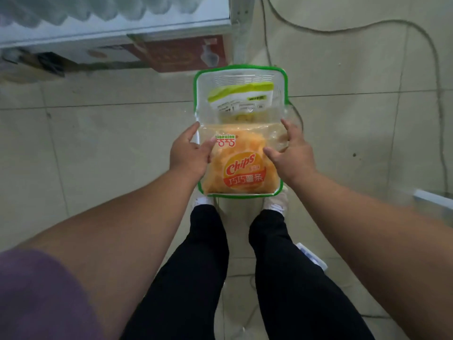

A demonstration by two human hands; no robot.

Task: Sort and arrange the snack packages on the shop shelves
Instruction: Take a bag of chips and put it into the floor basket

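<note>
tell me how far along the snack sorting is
Nothing shows as shelved yet. Both hands, left hand and right hand, grip the orange chips bag over the green-rimmed basket. A green-and-white packet remains inside, still to sort.

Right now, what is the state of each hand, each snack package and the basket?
Left hand: fingers curled, gripping the chips package's left edge.
Right hand: fingers curled, gripping its right edge.
Orange clear-plastic chips package: sealed, flat, label up, over the basket.
White-and-green snack package: sealed, lying in the basket.
White plastic basket with green rim: on the floor, open-topped.
</note>
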